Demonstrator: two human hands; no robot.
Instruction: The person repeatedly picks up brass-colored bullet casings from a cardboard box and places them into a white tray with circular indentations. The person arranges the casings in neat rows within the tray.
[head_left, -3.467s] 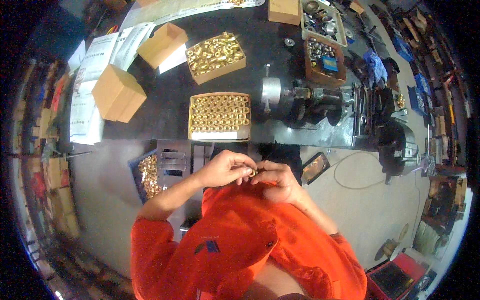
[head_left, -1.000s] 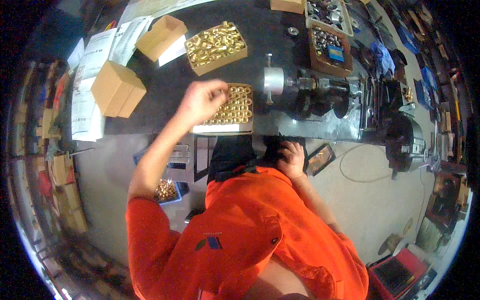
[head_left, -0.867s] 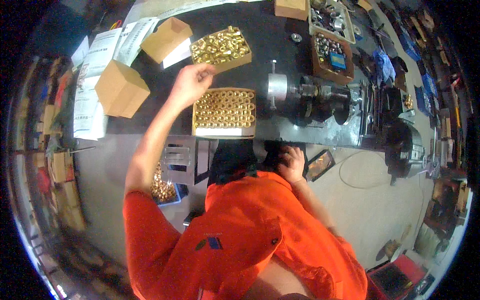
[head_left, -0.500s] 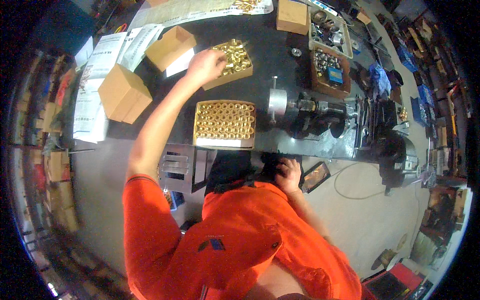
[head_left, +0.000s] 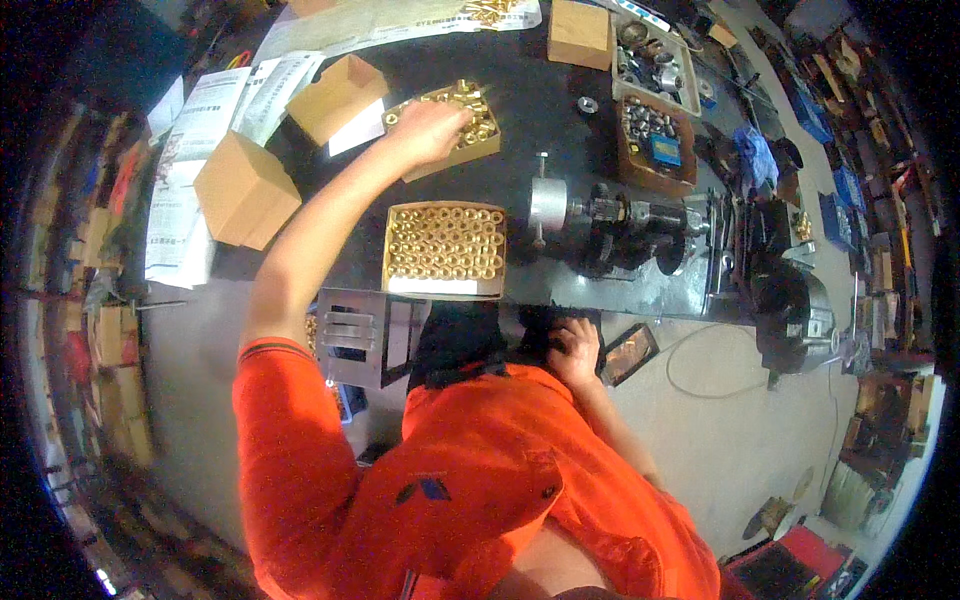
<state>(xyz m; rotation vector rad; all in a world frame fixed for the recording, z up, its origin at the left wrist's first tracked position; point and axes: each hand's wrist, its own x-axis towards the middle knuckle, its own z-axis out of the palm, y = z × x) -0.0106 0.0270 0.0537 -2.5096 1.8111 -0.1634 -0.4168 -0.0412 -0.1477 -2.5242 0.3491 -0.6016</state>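
My left hand (head_left: pixel 432 130) reaches over an open cardboard box (head_left: pixel 452 163) of loose brass fittings (head_left: pixel 474 97). Its fingers are curled down among the fittings, and the fingertips are hidden, so what they grip cannot be made out. Nearer to me, a second cardboard box (head_left: pixel 444 294) holds brass fittings (head_left: pixel 446 240) standing in neat rows, ring ends up. Below the table edge, my right hand (head_left: pixel 573 350) rests on my dark-clothed thigh, fingers bent loosely and apart, with nothing in it.
Two cardboard boxes (head_left: pixel 248 188) (head_left: pixel 340 98) and newspaper sheets (head_left: pixel 190 170) lie to the left. A chucked machine (head_left: pixel 630 220) stands at right, behind it a brown tray (head_left: pixel 655 143) of metal parts and a pale bin (head_left: pixel 655 65). A carton (head_left: pixel 580 32) sits at the back.
My left hand has moved rightward, farther over the box of loose fittings. The view has shifted slightly. My right hand stays on my thigh.
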